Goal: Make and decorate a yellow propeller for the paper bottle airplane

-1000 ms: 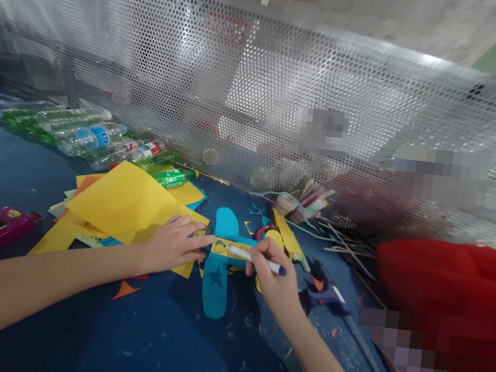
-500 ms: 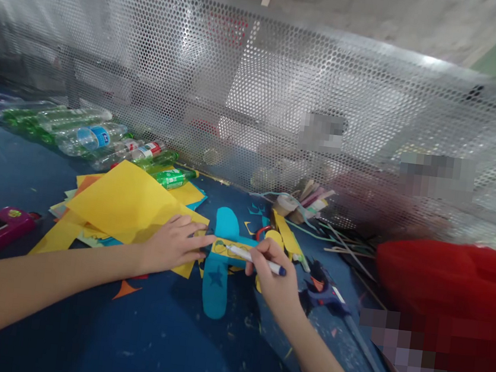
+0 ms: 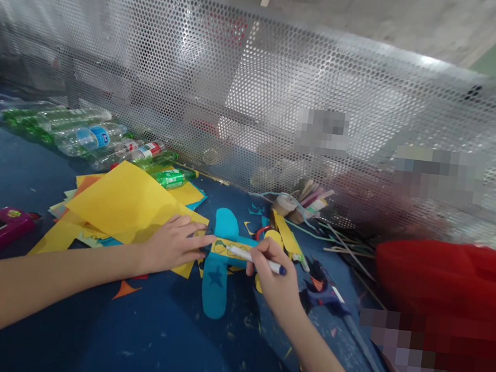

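Observation:
My right hand (image 3: 274, 272) grips a white marker pen (image 3: 261, 260) with a dark blue end. Its tip rests on a small yellow strip (image 3: 218, 246) bearing dark drawn outlines. The strip lies across a blue cut-out shaped like an airplane (image 3: 215, 299), with a dark star on its lower wing. My left hand (image 3: 177, 242) lies flat with fingers spread, a fingertip touching the strip's left end. Yellow paper sheets (image 3: 125, 202) are partly under that hand. Part of the blue shape is hidden behind my right hand.
Plastic bottles (image 3: 94, 137) line the back left before a perforated metal panel (image 3: 163, 63). A purple power strip (image 3: 7, 233) is at left. On the right are a blue glue gun (image 3: 329, 297), sticks in a cup (image 3: 285, 204) and a person in red (image 3: 451, 287).
My hands, the marker and the blue shape look almost unmoved. Behind the panel, the blurred patches have shifted slightly.

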Demonstrator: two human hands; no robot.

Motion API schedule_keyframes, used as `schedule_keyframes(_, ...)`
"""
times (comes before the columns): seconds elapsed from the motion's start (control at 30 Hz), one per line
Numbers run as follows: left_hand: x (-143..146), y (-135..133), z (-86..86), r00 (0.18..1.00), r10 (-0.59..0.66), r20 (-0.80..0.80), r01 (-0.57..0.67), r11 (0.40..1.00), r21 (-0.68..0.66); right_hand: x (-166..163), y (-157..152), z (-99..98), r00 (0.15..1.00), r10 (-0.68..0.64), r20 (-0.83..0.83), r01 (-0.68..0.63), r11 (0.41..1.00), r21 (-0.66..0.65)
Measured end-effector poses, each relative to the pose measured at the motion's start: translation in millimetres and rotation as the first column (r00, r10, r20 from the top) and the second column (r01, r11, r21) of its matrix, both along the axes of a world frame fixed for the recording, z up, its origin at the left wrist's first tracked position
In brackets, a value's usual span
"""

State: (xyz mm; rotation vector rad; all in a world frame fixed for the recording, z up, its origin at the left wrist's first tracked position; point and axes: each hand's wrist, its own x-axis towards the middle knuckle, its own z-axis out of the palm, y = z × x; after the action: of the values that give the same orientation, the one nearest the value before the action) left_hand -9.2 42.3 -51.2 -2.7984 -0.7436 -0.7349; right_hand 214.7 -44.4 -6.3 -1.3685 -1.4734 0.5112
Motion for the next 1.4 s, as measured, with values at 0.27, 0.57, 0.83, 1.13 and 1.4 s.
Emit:
schedule_keyframes(0.27, -1.0, 0.4, 0.9, 1.000, -0.001, -0.018, 0.001, 1.000, -0.003, 1.8, 0.6, -2.1, 1.000, 0.008, -0.004, -0.008, 1.000, -0.002)
schedule_keyframes(0.57, -0.3, 0.4, -0.5, 1.000, -0.002, 0.001, 0.002, 1.000, 0.012, -2.8, -0.8, 0.5, 0.999, 0.042, -0.009, -0.042, 0.999, 0.003)
schedule_keyframes(0.83, -0.5, -0.6, 2.2, 1.000, -0.002, 0.001, 0.002, 1.000, 0.024, -7.1, -2.2, -1.9, 0.995, 0.091, -0.041, -0.091, 0.996, -0.016)
schedule_keyframes(1.13, 0.1, 0.4, -1.1, 1.000, 0.000, 0.014, 0.000, 1.000, 0.026, -5.4, -1.9, -4.9, 0.993, 0.118, -0.017, -0.118, 0.993, -0.018)
schedule_keyframes(1.4, -0.1, -0.1, 1.1, 1.000, 0.001, 0.012, -0.001, 1.000, 0.025, -5.6, -2.6, -2.9, 0.992, 0.123, 0.002, -0.123, 0.992, -0.024)
